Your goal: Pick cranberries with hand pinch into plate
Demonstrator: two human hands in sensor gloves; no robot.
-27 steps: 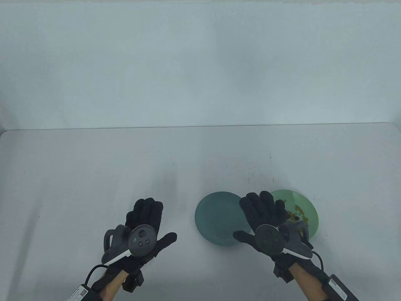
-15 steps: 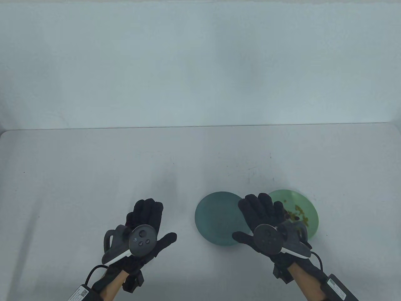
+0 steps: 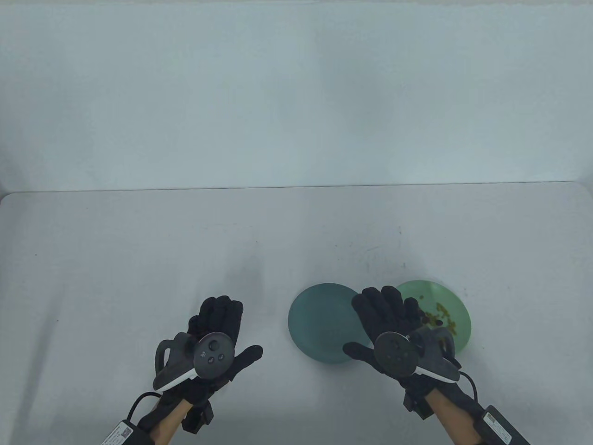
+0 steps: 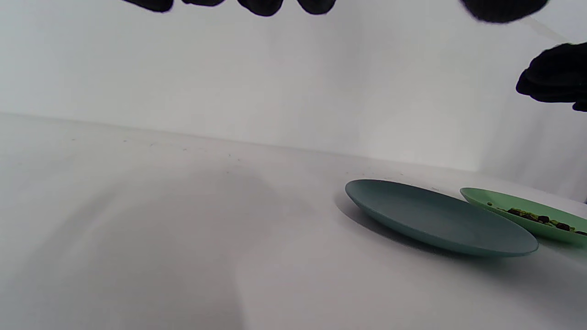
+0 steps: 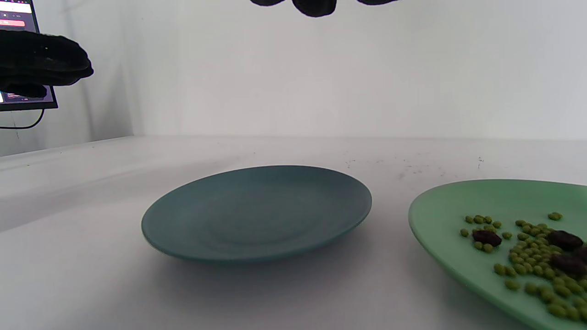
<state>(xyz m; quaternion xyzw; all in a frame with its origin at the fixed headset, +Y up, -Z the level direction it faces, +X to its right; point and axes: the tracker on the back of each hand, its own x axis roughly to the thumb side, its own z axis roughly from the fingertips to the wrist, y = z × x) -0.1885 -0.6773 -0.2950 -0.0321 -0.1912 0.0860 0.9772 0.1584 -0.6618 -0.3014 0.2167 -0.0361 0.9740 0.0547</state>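
Cranberries (image 5: 487,237) lie as a few dark, wrinkled pieces among small green beans (image 5: 532,256) on the light green plate (image 5: 440,215), which sits at the right of the white table (image 3: 139,259). Just beside it on the left stands the teal plate (image 3: 315,324), with nothing showing on its surface; whether the two rims touch cannot be told from the right wrist view, where a thin strip of table shows between them.

Above the seam between the two plates hovers the right hand (image 3: 394,333), palm down, fingers spread and the thumb stuck out to the left over the teal plate's near edge. It holds nothing (no berry shows between the fingertips (image 5: 315,6) that hang in at the top of the right wrist view).

Well to the left of both plates, the left hand (image 3: 213,343) hovers over bare table, also palm down with fingers extended and thumb out to the right, gripping nothing. Each hand carries a grey tracker (image 3: 214,355) on its back. A dark screen (image 5: 18,55) stands at the far left in the right wrist view.
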